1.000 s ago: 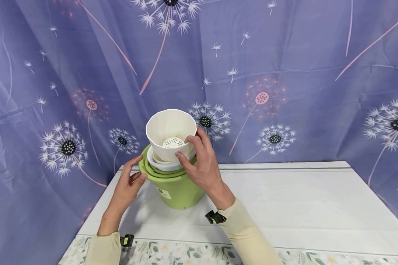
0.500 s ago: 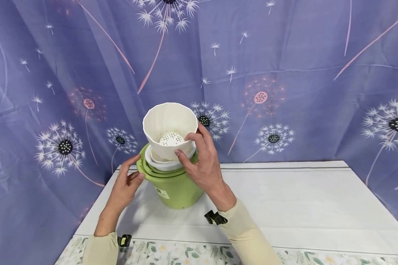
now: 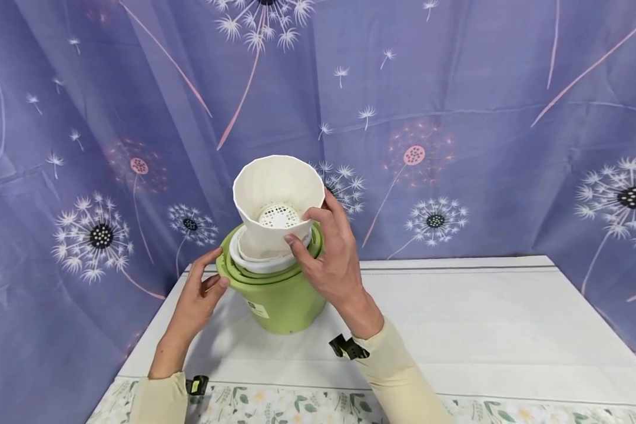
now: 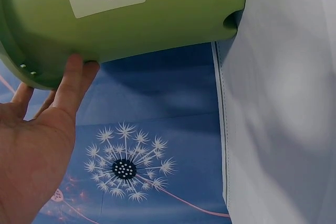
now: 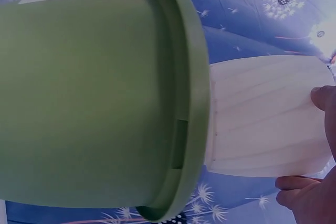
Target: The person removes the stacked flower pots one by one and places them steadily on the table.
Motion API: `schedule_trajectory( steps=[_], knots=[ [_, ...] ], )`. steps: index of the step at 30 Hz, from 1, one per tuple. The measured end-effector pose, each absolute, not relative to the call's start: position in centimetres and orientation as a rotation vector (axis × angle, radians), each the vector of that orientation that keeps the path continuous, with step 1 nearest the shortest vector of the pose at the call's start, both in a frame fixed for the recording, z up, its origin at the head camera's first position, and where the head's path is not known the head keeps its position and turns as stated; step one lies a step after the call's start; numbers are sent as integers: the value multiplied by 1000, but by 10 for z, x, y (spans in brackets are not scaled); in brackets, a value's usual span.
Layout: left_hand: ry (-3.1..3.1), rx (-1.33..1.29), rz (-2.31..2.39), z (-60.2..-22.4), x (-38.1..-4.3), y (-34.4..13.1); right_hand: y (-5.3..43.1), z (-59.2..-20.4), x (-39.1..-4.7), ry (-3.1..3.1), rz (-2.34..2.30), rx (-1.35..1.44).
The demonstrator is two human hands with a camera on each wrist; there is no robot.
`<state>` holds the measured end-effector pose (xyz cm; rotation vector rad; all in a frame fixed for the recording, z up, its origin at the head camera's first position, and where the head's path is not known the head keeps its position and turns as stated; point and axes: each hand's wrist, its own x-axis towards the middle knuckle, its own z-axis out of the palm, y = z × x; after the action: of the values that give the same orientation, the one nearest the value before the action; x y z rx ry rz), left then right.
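Note:
A white faceted flowerpot [image 3: 272, 185] with a perforated bottom tilts above a nested stack of pots. My right hand [image 3: 335, 265] pinches its rim on the right, thumb outside at the front. Below it, a smaller white rim [image 3: 262, 266] sits inside green rims. The outermost is a large green flowerpot [image 3: 291, 306] with a paper label, standing on the table. With thumb and fingers, my left hand [image 3: 197, 301] grips this pot's rim at the left, also seen in the left wrist view. In the right wrist view, the white flowerpot [image 5: 268, 119] projects beyond the green rim; its base is hidden.
A white cloth [image 3: 456, 318] covers the table, with a floral strip [image 3: 275, 406] along the front edge. Behind and to the left hangs a purple-blue dandelion curtain [image 3: 381, 76], close to the stack. Each wrist carries a black strap device [image 3: 348, 347].
My right hand has lifted the white flowerpot upward and slightly right, showing more of its side above the stack. My left hand keeps its hold on the green rim.

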<state>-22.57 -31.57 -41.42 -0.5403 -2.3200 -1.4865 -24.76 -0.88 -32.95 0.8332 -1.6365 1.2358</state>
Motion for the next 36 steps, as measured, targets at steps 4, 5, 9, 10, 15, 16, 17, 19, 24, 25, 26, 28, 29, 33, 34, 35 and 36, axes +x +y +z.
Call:
schedule_trajectory(
  steps=[4,5,9,10,15,16,17,19,24,25,26,28,29,33,34,35,36],
  knots=[
    [-2322,-546,-1495,-416,-224,-316,-4,-327,-245,-1599,1240,837],
    [-2321,-547,-1500,-416,-225,-316,-3,-326,-244,-1592,1240,840],
    [-2315,-558,-1502,-416,-226,-316,4,-319,-241,-1580,1238,841],
    [-2314,-559,-1502,-415,-227,-316,6,-317,-240,-1582,1234,839],
    [-2313,-557,-1503,-415,-227,-315,13,-312,-237,-1592,1216,833],
    [-2314,-557,-1501,-415,-227,-315,15,-312,-237,-1595,1215,830],
    [-2315,-559,-1500,-414,-227,-315,16,-311,-237,-1594,1217,825],
    [-2316,-566,-1499,-413,-227,-314,20,-310,-236,-1596,1222,813],
    [-2315,-571,-1487,-411,-225,-316,27,-310,-235,-1615,1214,766],
    [-2314,-573,-1480,-410,-225,-316,29,-310,-235,-1621,1211,757],
    [-2315,-572,-1475,-410,-224,-317,30,-310,-234,-1625,1212,748],
    [-2317,-571,-1472,-409,-224,-319,33,-310,-234,-1635,1211,732],
    [-2318,-571,-1470,-410,-224,-319,35,-310,-233,-1638,1210,729],
    [-2328,-567,-1473,-411,-225,-319,43,-309,-233,-1629,1201,713],
    [-2330,-565,-1475,-412,-225,-319,46,-308,-232,-1627,1195,715],
    [-2329,-564,-1476,-412,-226,-318,48,-307,-232,-1623,1187,714],
    [-2329,-560,-1479,-412,-227,-317,51,-306,-232,-1618,1185,712]
  ],
)
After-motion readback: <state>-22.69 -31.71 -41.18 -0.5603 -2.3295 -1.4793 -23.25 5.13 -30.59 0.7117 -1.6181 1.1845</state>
